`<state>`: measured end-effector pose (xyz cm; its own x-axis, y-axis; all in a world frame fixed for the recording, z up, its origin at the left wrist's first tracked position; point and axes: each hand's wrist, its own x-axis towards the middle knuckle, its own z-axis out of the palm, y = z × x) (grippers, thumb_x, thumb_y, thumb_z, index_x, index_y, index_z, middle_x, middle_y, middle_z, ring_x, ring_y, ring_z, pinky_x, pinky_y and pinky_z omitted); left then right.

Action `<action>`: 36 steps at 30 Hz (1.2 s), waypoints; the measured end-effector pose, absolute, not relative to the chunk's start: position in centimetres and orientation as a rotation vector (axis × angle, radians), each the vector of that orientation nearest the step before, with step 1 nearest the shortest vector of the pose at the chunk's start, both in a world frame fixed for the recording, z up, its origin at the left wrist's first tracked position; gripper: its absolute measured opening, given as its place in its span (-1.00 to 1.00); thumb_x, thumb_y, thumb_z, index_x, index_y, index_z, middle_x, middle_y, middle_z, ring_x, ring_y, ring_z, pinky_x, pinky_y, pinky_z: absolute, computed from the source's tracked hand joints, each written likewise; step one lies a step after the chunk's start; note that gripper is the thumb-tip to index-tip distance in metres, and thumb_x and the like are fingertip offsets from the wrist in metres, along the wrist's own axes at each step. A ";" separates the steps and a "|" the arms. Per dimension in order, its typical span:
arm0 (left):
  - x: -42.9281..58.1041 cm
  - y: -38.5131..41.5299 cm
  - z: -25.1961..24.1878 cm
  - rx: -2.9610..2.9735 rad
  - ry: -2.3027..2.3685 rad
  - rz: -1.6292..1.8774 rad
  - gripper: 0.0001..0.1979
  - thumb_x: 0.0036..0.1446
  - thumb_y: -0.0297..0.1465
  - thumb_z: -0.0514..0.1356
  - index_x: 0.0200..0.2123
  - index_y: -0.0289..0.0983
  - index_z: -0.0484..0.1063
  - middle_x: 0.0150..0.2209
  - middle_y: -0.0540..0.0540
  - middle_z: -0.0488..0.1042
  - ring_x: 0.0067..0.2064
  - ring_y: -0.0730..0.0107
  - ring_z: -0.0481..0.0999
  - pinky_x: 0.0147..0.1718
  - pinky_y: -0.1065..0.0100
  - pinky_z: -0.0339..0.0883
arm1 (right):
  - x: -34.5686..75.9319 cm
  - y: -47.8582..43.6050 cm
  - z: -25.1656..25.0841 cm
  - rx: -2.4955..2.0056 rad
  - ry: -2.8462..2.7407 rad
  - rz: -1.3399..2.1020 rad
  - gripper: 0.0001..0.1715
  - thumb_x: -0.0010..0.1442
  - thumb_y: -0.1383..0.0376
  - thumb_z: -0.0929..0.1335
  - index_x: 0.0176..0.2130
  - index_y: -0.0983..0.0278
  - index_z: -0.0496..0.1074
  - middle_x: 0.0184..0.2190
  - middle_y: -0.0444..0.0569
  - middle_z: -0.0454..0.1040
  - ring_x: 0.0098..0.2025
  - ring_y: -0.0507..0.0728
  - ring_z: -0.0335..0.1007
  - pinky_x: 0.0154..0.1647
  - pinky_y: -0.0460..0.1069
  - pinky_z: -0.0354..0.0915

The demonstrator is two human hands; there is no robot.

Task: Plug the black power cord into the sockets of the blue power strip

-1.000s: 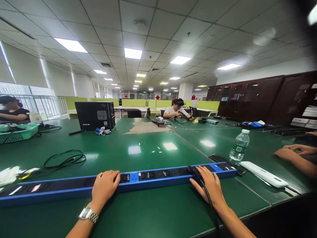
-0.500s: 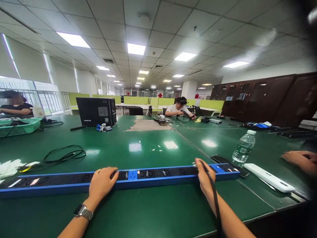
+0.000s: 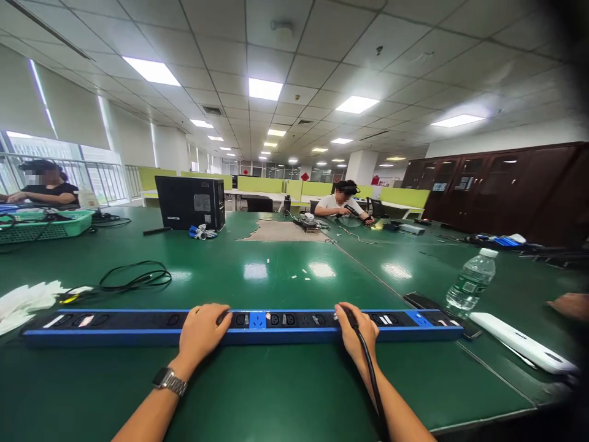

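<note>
A long blue and black power strip (image 3: pixel 294 336) with rows of sockets lies across the table in front of me. My left hand (image 3: pixel 201 331), wearing a metal-banded watch (image 3: pixel 170 380) at the wrist, is closed over the strip left of its middle; its fingertips are hidden behind it. Over the strip's right half, my right hand (image 3: pixel 358 331) pinches a plug with a black power cord (image 3: pixel 372 374), which runs down along the forearm. The plug's tip is close to the sockets. Whether it touches one I cannot tell.
A water bottle (image 3: pixel 473 279), a white device (image 3: pixel 522 341) and a dark phone-like slab (image 3: pixel 421 300) are to the right. A coiled black cable (image 3: pixel 138 276), white gloves (image 3: pixel 30 304) and a green basket (image 3: pixel 50 227) lie left. A computer case (image 3: pixel 191 202) stands behind. Two people sit farther off.
My right hand has moved left along the strip with the plug. The left hand stays on the strip. My view has shifted slightly, so the scene sits farther right.
</note>
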<state>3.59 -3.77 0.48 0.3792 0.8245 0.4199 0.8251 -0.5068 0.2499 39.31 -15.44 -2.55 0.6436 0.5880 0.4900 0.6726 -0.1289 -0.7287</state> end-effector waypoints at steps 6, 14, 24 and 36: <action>3.5 -4.0 0.6 -2.615 -1.537 -0.806 -0.64 0.28 -0.20 0.01 -0.08 -0.18 0.53 -0.05 -0.11 0.60 -0.01 0.14 0.52 0.05 0.07 0.22 | 37.7 -15.3 -1.8 -1.761 -1.076 -0.089 -0.38 0.10 -0.20 0.26 -0.18 0.18 0.56 -0.25 0.03 0.60 -0.13 0.25 0.45 0.10 0.17 0.13; 3.4 -3.8 0.3 -2.630 -1.526 -0.827 -0.66 0.28 -0.20 0.03 -0.09 -0.16 0.54 -0.06 -0.08 0.61 -0.01 0.15 0.53 0.04 0.08 0.25 | 30.8 -13.3 0.3 -1.939 -1.279 -0.028 -0.57 0.28 -0.02 0.19 -0.24 0.13 0.51 -0.38 -0.05 0.56 -0.16 0.24 0.42 0.00 0.16 0.20; 2.9 -3.3 -0.1 -2.639 -1.492 -0.878 -0.67 0.28 -0.24 0.02 -0.08 -0.17 0.54 -0.04 -0.08 0.60 0.02 0.16 0.54 0.05 0.10 0.28 | 32.3 -14.1 0.0 -1.838 -1.404 -0.045 -0.55 0.26 -0.01 0.22 -0.10 0.16 0.50 -0.24 0.00 0.56 -0.15 0.20 0.45 -0.05 0.08 0.28; 2.7 -3.4 -0.1 -2.656 -1.485 -0.917 -0.67 0.25 -0.22 0.04 -0.09 -0.18 0.53 -0.05 -0.07 0.60 0.00 0.13 0.53 0.05 0.08 0.29 | 31.2 -13.8 0.5 -1.912 -1.480 -0.142 -0.65 0.28 0.06 0.23 -0.17 0.15 0.51 -0.26 -0.01 0.56 -0.13 0.19 0.44 -0.03 0.08 0.24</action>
